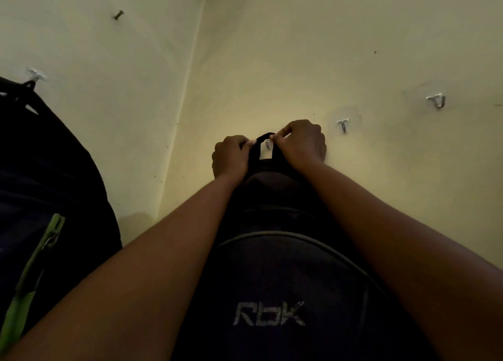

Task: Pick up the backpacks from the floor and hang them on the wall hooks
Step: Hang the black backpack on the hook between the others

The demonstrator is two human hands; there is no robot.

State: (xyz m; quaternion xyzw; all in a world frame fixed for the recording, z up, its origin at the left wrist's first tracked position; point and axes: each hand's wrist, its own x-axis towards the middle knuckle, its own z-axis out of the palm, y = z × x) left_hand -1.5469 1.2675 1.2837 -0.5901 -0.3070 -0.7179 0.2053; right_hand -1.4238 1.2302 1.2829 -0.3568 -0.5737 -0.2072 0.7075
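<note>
A dark navy backpack [272, 279] with grey "RBK" lettering hangs between my forearms against the right-hand wall. Its black top loop [265, 137] arches over a small metal wall hook [268, 144]. My left hand [231, 155] pinches the loop's left side and my right hand [302, 141] pinches its right side. A second dark backpack [49, 192] with a green zip strip hangs at the left from a white hook [36, 75] on the other wall.
Two more metal hooks sit bare on the right wall, a near hook [343, 125] and a far hook [436, 101]. A dark nail [118, 14] sticks out high on the left wall. The walls meet in a corner [187, 88].
</note>
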